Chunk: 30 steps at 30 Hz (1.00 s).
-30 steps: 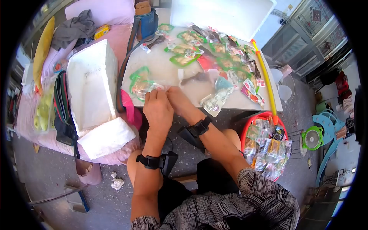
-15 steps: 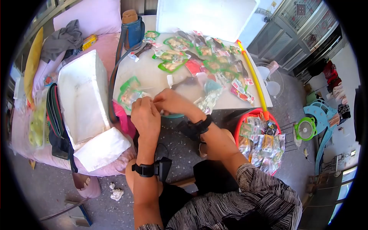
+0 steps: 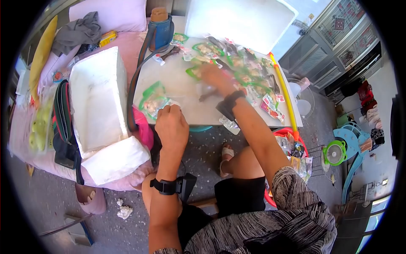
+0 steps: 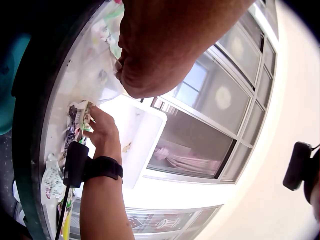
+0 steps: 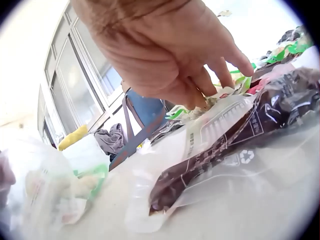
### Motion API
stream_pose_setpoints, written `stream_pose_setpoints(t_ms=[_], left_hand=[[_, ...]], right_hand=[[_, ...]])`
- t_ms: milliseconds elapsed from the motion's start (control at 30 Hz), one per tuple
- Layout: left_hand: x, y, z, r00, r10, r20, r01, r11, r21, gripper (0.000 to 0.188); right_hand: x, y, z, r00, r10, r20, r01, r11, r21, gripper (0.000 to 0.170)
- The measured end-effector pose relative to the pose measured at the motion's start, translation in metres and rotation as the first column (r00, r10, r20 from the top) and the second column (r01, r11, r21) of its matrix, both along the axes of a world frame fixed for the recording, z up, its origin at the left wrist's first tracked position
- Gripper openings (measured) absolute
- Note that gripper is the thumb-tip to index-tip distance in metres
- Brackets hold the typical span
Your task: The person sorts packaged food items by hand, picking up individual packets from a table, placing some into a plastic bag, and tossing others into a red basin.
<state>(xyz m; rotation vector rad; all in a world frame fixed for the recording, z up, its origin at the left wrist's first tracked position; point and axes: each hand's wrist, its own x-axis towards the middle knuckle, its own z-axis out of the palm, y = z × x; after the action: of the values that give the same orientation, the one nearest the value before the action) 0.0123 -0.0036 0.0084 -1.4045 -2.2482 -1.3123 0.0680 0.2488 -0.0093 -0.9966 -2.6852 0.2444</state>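
At the table's front left edge my left hand (image 3: 172,127) pinches the edge of a clear plastic bag (image 4: 97,75) that has a green-edged packet (image 3: 153,99) in or under it. My right hand (image 3: 216,78) reaches over the packets in the table's middle. In the right wrist view the fingers of that hand (image 5: 175,55) point down, spread and bent, at a green-edged packet (image 5: 240,85); whether they grip it cannot be told. Below them lies a clear packet with a dark long piece (image 5: 200,160).
A white foam box (image 3: 99,101) stands at the left on the pink bed. More packets (image 3: 253,72) cover the table's right half, beside a yellow pole (image 3: 286,97). A red basket (image 3: 270,199) of packets stands below right; a blue bottle bag (image 3: 160,34) stands behind.
My right hand has left my left hand and moved away to the packets in the table's middle. The left hand has stayed at the clear bag.
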Motion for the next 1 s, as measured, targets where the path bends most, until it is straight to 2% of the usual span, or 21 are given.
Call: stream_pose_setpoints(t_ms=[100,200,267,300,400,433,533,567,667,800,900,1000], left_hand=[[0.0,0.0,0.0,1.0,0.002,-0.005,-0.002,1.0,0.006,0.004],[-0.002,0.0,-0.001,1.0,0.004,0.001,-0.004,1.0,0.015,0.003],[-0.003,-0.001,-0.002,1.0,0.0,0.01,0.0,1.0,0.025,0.002],[-0.005,-0.001,-0.003,1.0,-0.002,0.015,0.001,1.0,0.029,0.002],[-0.006,-0.002,-0.004,1.0,-0.002,0.02,0.0,0.998,0.066,0.006],[-0.007,-0.002,-0.005,1.0,-0.002,0.017,0.001,0.997,0.08,0.007],[-0.009,-0.004,-0.006,1.0,-0.01,0.019,0.008,0.998,0.063,0.009],[-0.009,-0.004,-0.005,1.0,-0.011,0.017,0.01,0.998,0.063,0.009],[-0.006,-0.004,-0.003,1.0,-0.017,-0.02,0.019,0.998,0.053,0.009],[-0.001,-0.002,0.001,0.986,0.026,-0.166,-0.016,0.998,0.066,0.009],[0.004,-0.002,-0.001,0.969,0.06,-0.24,-0.048,0.997,0.056,0.011],[0.007,-0.003,0.001,0.96,0.069,-0.273,-0.057,0.997,0.05,0.012]], right_hand=[[0.017,-0.022,0.023,0.943,0.003,-0.334,0.03,0.995,0.095,0.026],[0.024,-0.03,0.044,0.748,-0.218,-0.627,0.115,0.973,-0.2,0.02],[0.042,-0.059,0.068,0.616,-0.328,-0.716,-0.08,0.878,-0.471,0.025],[0.052,-0.071,0.072,0.55,-0.396,-0.736,-0.198,0.794,-0.575,0.028],[0.08,-0.078,0.059,0.525,-0.423,-0.739,-0.47,0.579,-0.666,0.035],[0.091,-0.082,0.053,0.606,-0.371,-0.704,-0.476,0.539,-0.694,0.031],[0.105,-0.117,0.047,0.7,-0.289,-0.653,-0.473,0.497,-0.727,0.03],[0.103,-0.127,0.047,0.711,-0.298,-0.637,-0.484,0.451,-0.75,0.027],[0.096,-0.129,0.029,0.728,-0.285,-0.623,-0.479,0.439,-0.76,0.025],[0.08,-0.135,0.015,0.631,-0.489,-0.602,-0.406,0.454,-0.793,0.02],[0.074,-0.146,0.017,0.54,-0.561,-0.628,-0.407,0.479,-0.778,0.016],[0.064,-0.154,0.005,0.415,-0.595,-0.689,-0.386,0.57,-0.725,0.012]])
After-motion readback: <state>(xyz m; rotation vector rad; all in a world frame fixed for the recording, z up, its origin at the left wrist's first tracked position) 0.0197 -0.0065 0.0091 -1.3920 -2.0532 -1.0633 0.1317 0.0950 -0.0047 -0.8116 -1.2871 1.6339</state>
